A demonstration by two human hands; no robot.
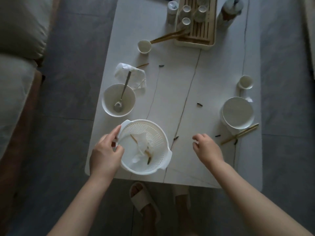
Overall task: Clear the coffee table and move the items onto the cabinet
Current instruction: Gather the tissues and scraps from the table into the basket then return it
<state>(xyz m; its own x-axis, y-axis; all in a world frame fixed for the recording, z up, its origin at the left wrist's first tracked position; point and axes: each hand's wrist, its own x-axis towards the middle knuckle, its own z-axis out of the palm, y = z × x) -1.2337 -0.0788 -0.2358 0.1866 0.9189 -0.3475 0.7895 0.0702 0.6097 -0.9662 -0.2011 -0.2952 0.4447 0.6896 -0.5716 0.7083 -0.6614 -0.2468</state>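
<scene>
A white perforated strainer basket (158, 133) sits at the near edge of the white coffee table (196, 86), with crumpled tissue and sticks inside. My left hand (105, 154) grips its left rim. My right hand (207, 147) hovers over the table to the right of the basket, fingers curled and apart, holding nothing that I can see. A white bowl (109, 97) with a metal spoon (123, 92) stands behind the basket. A crumpled tissue (136, 74) lies beyond it. At the right are a plate-covered bowl (237, 112), chopsticks (240, 133) and a small cup (245, 81).
A tea tray (202, 38) with small cups stands at the far end, a jar (230, 9) to its right, a cup (144, 46) and chopsticks (167, 37) to its left. Dark seed husks (199, 104) dot the table. A sofa (18, 57) runs along the left. Slippered feet (144, 201) stand below.
</scene>
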